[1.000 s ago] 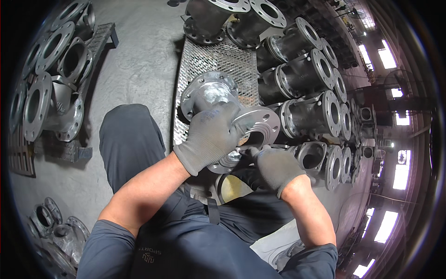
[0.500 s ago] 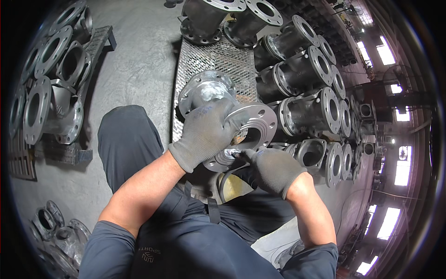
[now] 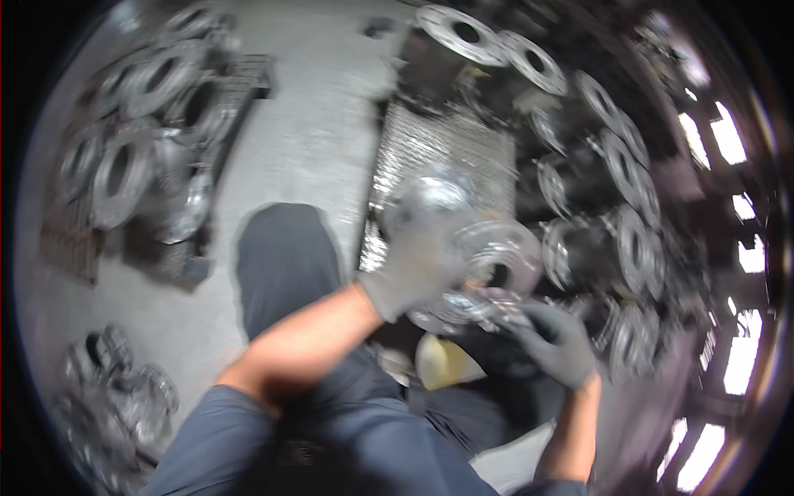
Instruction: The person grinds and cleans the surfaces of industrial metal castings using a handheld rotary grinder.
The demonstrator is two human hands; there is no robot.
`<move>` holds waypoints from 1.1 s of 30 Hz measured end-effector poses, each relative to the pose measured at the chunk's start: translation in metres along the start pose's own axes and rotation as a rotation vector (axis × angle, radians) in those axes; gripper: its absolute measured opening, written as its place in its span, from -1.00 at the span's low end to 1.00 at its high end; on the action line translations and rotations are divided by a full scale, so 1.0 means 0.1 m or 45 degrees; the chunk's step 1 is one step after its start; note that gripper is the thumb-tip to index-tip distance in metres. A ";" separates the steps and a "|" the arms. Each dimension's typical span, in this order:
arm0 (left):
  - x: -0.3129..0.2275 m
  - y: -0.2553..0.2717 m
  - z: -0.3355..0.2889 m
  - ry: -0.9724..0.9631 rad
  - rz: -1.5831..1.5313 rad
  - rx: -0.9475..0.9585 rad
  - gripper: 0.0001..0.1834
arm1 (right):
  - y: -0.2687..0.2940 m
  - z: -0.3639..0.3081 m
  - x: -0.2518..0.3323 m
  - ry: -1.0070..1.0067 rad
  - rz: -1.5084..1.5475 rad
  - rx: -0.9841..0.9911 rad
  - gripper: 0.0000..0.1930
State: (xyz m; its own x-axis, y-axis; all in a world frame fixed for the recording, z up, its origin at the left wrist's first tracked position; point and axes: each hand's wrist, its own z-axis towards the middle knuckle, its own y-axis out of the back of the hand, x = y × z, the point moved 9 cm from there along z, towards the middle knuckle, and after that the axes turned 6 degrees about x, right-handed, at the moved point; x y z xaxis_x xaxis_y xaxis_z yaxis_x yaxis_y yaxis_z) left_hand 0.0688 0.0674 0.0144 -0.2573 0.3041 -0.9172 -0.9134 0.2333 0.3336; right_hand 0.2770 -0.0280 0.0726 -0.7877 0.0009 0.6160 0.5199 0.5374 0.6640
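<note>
A grey metal flanged pipe fitting point(image 3: 523, 248) lies tilted in front of me, its ring face with the round bore turned toward me. The picture is smeared by motion. My gloved left hand point(image 3: 423, 260) is wrapped over the fitting just behind the near flange. By the lower right edge of that flange is my gloved right hand point(image 3: 556, 341), fingers closed and pointing left at the rim. Whatever lies between its fingertips is too blurred to name. The far flange point(image 3: 430, 194) shows beyond my left hand, shiny on top.
The fitting is over a tread-patterned metal bench point(image 3: 447, 140). Large flanged pipes point(image 3: 463, 37) stand at its far end, and more flanged pipes point(image 3: 591, 248) are stacked along the right. Across the floor on the left, a rack point(image 3: 240, 107) carries similar parts. Loose fittings point(image 3: 132, 388) lie lower left.
The whole view has swung, so everything sits farther right and slightly lower, and has blurred. Both hands stay at the fitting; my right hand is a little lower along its flange.
</note>
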 end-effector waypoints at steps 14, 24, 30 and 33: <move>0.60 0.42 -0.52 0.279 -0.142 -0.249 -0.31 | -0.19 0.88 -0.86 0.163 0.702 -0.671 -0.77; 0.94 1.53 -1.54 0.460 -0.650 -0.752 -0.57 | -0.53 1.69 0.65 0.268 0.390 -0.129 -0.67; 0.81 2.48 -2.70 0.473 -0.633 -1.148 -0.68 | -1.67 2.19 1.59 0.344 0.477 0.284 -0.75; 0.61 2.94 -3.17 0.365 -0.688 -1.430 -0.75 | -2.11 2.26 2.31 0.499 0.323 0.286 -0.66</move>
State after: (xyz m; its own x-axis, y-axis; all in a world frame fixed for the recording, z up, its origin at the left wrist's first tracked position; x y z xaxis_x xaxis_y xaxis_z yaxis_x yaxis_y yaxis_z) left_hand -0.3152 -0.1387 -0.0125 0.2981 0.1733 -0.9387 -0.6502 -0.6831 -0.3326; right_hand -0.0889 0.0497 -0.0210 -0.4405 -0.1380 0.8871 0.5608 0.7293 0.3920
